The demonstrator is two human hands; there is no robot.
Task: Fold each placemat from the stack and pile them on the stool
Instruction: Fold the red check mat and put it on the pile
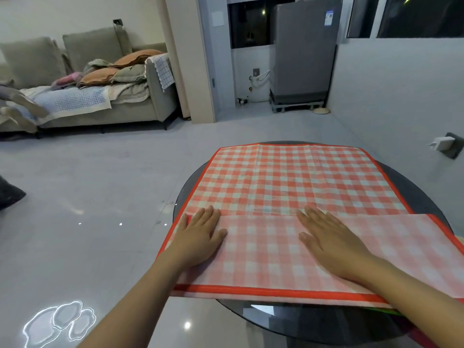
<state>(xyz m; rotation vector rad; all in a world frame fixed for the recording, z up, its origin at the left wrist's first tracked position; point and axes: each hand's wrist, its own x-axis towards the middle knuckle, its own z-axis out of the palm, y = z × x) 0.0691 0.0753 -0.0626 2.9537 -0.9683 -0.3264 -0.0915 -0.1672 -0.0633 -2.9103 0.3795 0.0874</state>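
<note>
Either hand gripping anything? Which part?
Nothing gripped. Left hand and right hand press flat on the placemat's folded-over near flap.

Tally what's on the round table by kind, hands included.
Checked placemat: 1, near edge folded over
Hands pressing flat on the fold: 2, left hand, right hand
Green and red edges under the placemat's near right corner: cannot tell the kind
Total: 3

— Where are you working?
— You're in a home: far beyond your left hand [200, 234] sits a sofa [100, 96] heaped with cushions and blankets; beyond your right hand [326, 239], a washing machine [303, 51] by dark windows [421, 16].
</note>
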